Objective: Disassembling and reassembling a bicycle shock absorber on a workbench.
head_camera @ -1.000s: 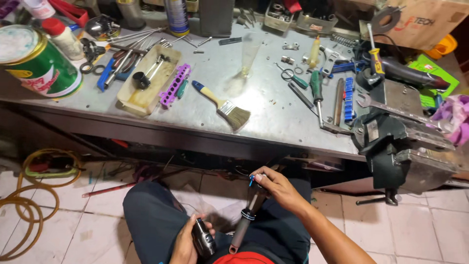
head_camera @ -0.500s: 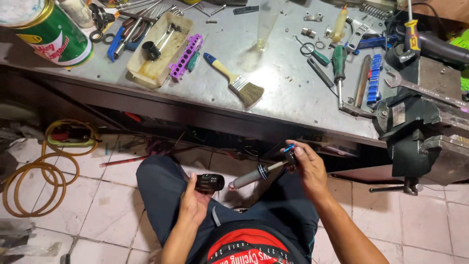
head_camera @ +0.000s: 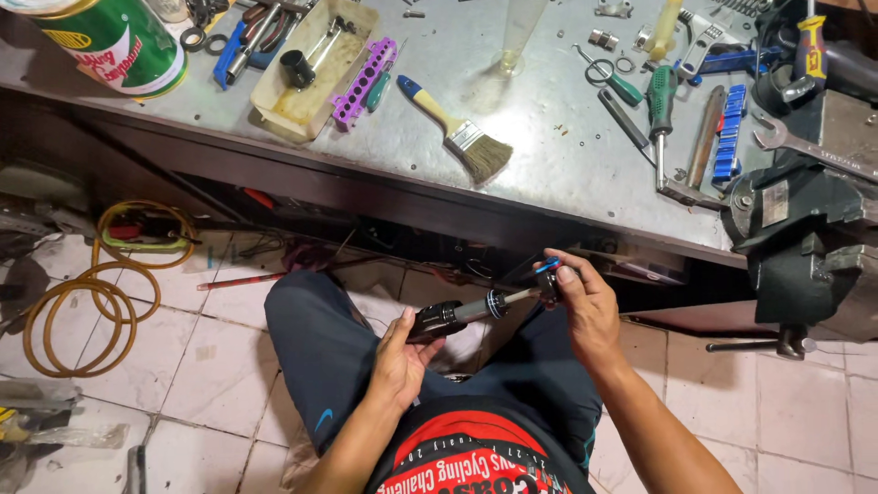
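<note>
I hold a black, rod-shaped part with a shiny shaft [head_camera: 476, 309] level above my lap, in front of the metal workbench [head_camera: 549, 174]. My left hand [head_camera: 402, 357] grips its thick black end. My right hand [head_camera: 581, 306] pinches the other end, where a small blue piece shows at my fingertips. I sit with my knees in dark trousers below the bench edge.
On the bench lie a paintbrush [head_camera: 457, 133], a green-handled screwdriver [head_camera: 660, 110], a purple holder [head_camera: 363, 80], a beige tray [head_camera: 311, 69] and a green can [head_camera: 114, 41]. A black vise [head_camera: 805, 247] juts out at right. Coiled yellow hose [head_camera: 82, 306] lies on the tiled floor at left.
The rod has swung from hanging nearly upright to lying level. My left hand has gone from a separate small black object to gripping the rod's thick end. The view has tilted down.
</note>
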